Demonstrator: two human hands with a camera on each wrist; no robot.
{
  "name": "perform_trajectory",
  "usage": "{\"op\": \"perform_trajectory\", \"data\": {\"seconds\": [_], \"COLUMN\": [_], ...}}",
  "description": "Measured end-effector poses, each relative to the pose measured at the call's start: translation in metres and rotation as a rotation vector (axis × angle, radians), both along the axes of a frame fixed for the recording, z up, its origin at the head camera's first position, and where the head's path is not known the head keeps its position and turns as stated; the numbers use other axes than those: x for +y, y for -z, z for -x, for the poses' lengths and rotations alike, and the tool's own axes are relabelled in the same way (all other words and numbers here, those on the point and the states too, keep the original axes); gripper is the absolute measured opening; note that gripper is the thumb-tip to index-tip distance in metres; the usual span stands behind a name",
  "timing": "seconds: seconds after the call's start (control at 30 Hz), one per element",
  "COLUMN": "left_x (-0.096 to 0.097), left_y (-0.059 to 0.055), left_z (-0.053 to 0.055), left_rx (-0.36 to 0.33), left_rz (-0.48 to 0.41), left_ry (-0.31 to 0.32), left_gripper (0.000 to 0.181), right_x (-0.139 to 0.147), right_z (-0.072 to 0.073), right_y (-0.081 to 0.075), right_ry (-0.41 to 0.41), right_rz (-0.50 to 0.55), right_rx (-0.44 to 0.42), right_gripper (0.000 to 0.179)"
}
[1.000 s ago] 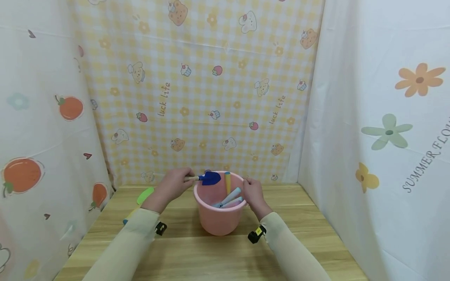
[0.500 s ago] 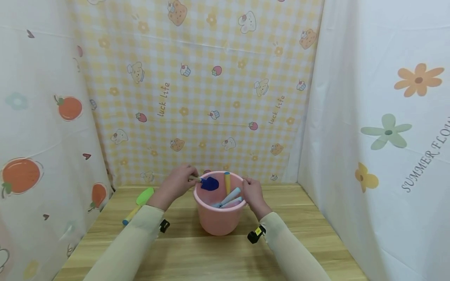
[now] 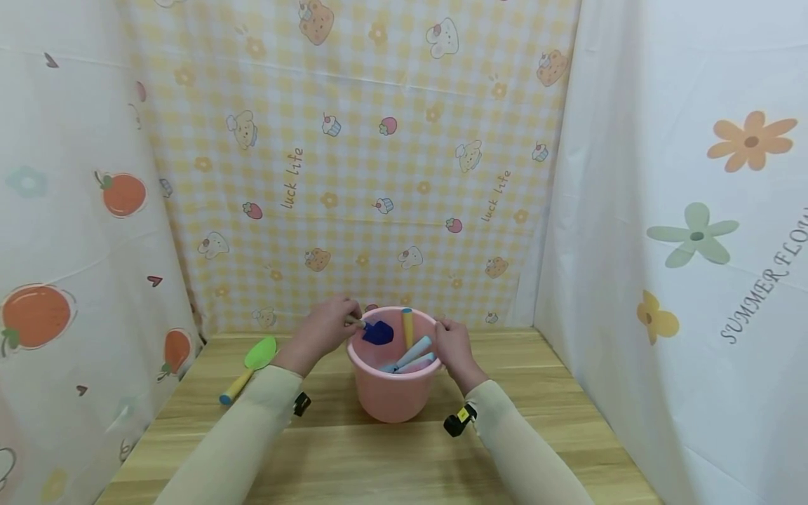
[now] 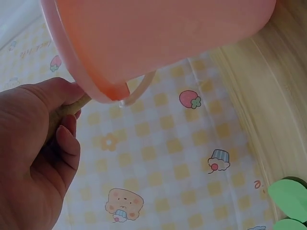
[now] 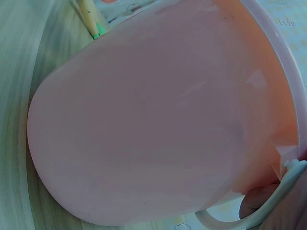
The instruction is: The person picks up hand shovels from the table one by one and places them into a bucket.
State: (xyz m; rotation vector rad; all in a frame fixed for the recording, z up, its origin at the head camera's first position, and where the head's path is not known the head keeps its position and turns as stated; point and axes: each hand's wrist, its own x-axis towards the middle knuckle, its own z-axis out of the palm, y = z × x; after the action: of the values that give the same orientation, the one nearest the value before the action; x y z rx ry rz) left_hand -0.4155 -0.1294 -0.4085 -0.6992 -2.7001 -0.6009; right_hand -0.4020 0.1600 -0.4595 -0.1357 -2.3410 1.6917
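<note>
Left hand (image 3: 325, 328) pinching the wooden handle of a blue shovel (image 3: 378, 333), its blade within the mouth of a pink bucket (image 3: 393, 400); the right hand (image 3: 455, 348) grips the bucket's opposite rim. Inside lean other handled tools (image 3: 414, 351) — a green shovel (image 3: 260, 353) lies on the wooden table (image 3: 360, 466), left of the bucket.

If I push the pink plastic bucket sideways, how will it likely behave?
The pink plastic bucket is probably fairly stiff, given its smooth, evenly rounded wall. Pushed near the rim, it may tip, since it narrows toward its base. The yellow cylindrical handle and pale blue cylindrical handle leaning inside would likely shift or rattle.
</note>
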Motion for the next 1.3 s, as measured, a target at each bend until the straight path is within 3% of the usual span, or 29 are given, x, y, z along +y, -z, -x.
{"op": "perform_trajectory", "data": {"seconds": [0.17, 0.4, 0.87, 1.3], "left_x": [0.008, 0.021, 0.031, 0.04], "left_y": [-0.001, 0.0, 0.003, 0.002], "left_z": [0.001, 0.0, 0.007, 0.017], "left_rx": [-0.021, -0.116, -0.036, -0.101], "left_rz": [0.02, 0.008, 0.167, 0.213], "left_ry": [0.011, -0.005, -0.005, -0.012], "left_gripper": [0.013, 0.02, 0.007, 0.007], "right_x": [0.0, 0.0, 0.002, 0.003], "right_z": [-0.001, -0.001, 0.003, 0.001], "right_y": [0.0, -0.001, 0.001, 0.0], "right_ry": [-0.004, -0.005, -0.014, -0.01], "right_rz": [0.012, 0.02, 0.012, 0.018], "right_rx": [-0.008, -0.008, 0.003, -0.03], "right_gripper": [0.04, 0.04, 0.039, 0.039]}}
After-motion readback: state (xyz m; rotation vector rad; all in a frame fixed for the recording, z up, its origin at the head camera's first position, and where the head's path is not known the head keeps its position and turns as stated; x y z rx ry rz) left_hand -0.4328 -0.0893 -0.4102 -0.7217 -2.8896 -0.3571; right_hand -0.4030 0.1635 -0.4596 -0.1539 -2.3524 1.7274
